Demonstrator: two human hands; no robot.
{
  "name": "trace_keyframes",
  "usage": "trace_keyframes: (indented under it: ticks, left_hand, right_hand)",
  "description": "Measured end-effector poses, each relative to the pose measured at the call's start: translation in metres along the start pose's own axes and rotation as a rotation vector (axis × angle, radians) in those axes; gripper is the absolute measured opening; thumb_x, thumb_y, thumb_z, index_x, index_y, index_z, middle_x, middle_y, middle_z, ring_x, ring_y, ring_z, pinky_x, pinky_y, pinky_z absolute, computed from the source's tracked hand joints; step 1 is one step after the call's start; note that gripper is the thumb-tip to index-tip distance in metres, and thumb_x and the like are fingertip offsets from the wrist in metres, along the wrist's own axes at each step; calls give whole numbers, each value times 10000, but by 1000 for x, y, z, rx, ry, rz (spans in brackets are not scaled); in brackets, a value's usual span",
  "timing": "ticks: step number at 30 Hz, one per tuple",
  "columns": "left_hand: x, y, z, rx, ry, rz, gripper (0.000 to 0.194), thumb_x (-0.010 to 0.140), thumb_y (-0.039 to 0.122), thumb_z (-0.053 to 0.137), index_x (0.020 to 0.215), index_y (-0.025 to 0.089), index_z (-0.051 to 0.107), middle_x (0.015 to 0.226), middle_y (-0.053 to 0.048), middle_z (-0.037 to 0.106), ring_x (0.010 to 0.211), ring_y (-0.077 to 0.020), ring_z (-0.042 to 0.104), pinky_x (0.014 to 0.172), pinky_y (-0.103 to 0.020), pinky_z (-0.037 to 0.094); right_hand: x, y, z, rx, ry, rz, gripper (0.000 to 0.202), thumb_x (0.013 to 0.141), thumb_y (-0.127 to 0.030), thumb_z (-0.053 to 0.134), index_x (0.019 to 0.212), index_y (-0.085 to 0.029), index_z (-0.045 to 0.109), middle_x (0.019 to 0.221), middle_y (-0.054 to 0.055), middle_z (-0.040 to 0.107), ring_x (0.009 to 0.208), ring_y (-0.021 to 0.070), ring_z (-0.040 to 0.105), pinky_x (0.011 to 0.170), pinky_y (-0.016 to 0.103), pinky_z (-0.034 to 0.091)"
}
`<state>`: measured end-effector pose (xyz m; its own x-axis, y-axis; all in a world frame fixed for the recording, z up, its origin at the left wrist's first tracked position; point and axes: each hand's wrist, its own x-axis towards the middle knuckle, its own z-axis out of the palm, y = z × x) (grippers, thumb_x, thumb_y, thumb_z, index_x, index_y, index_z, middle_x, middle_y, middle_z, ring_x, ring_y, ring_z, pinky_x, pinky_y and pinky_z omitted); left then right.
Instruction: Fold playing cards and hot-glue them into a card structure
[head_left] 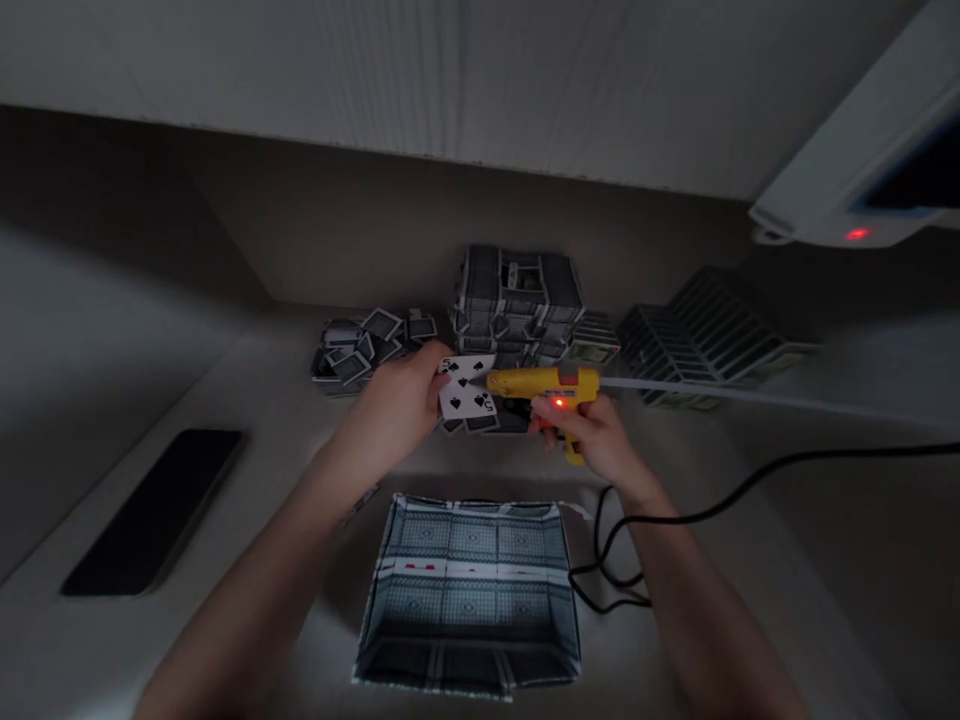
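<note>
My left hand (405,395) pinches a playing card (466,388), a five of spades, by its left edge with the face toward me. My right hand (592,430) is wrapped round the grip of a yellow glue gun (544,383). The gun points left, its nozzle at the card's right edge; whether they touch I cannot tell. A red light glows on the gun's body, and a long glue stick (675,388) runs out of its back. Below both hands stands an open box (469,590) built of playing cards, backs facing inward.
Behind my hands are a pile of loose cards (367,345), a boxy card structure (517,290) and stepped card pieces (697,335). A black phone (154,512) lies at left. The gun's black cable (750,490) loops at right. A white device (855,170) hangs upper right, under an overhead panel (450,90).
</note>
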<state>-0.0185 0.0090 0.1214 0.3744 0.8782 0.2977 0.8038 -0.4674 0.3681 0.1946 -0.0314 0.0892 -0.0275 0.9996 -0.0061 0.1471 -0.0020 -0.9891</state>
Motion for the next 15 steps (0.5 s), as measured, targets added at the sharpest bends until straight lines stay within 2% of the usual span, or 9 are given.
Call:
trace_keyframes:
  ticks: [15]
  left_hand:
    - [1,-2,-3,10,41,-17,183,808,196,432,927,193,571,798,-30,665,725,-178,615,613,-248,413]
  right_hand:
    - [-1,1,-1,-70,73,-42,327,685,-429,619,496,-172,544,497,-19,527,493,92,474,490,221,367]
